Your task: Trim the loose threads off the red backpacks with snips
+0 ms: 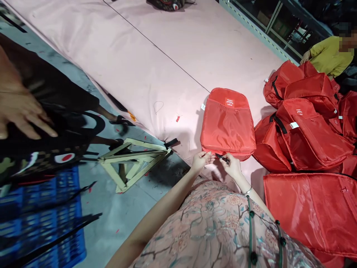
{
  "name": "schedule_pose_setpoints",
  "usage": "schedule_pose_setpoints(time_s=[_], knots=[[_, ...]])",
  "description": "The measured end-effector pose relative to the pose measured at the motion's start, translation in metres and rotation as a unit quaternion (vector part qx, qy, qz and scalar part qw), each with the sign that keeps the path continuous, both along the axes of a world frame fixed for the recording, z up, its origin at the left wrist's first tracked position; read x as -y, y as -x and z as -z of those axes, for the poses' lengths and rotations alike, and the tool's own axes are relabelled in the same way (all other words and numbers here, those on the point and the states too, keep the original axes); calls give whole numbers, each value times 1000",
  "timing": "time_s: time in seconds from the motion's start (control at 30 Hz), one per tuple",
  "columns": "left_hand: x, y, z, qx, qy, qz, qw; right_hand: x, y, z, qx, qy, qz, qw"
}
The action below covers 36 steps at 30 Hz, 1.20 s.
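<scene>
A red fabric bag [227, 128] with a front pocket and a small printed label lies on the pink-covered table in front of me. At its near edge, my left hand [200, 160] is closed with the fingertips pinched at the bag's lower seam; a thread or bit of fabric there is too small to make out. My right hand [233, 166] grips small dark thread snips [222, 158], whose tips point left toward my left fingertips, right by the bag's bottom edge.
Several red bags [315, 126] are heaped at the right, with a flat red one [304, 212] nearer me. Left stand a blue crate [67, 223], a wooden frame [134, 163] and another person's hand [22, 108] on dark patterned bags. A person in yellow [326, 56] is at the far right.
</scene>
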<state>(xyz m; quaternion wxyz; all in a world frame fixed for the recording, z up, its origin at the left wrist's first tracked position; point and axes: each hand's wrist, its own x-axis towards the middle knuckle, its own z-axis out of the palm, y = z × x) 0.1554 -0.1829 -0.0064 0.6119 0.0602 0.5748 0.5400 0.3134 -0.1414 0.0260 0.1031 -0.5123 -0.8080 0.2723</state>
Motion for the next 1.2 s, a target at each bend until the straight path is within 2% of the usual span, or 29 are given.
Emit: schedule_pose_setpoints(time_s=[0.63,0.8,0.97,1.2], knots=[[1,-2,3,7,-21,-7,1000,-6,2,-2,-27,29,-10,999],[1,-3,4,-6,-20,-7,1000,-7,3,2,-74,39,2,996],[7,-7,13,-54,-36,-30,997,-9,-4,6,-183,80,61,978],[11,-22,24,-109,-47,-7,993,-8,-16,7,-288,196,55,936]])
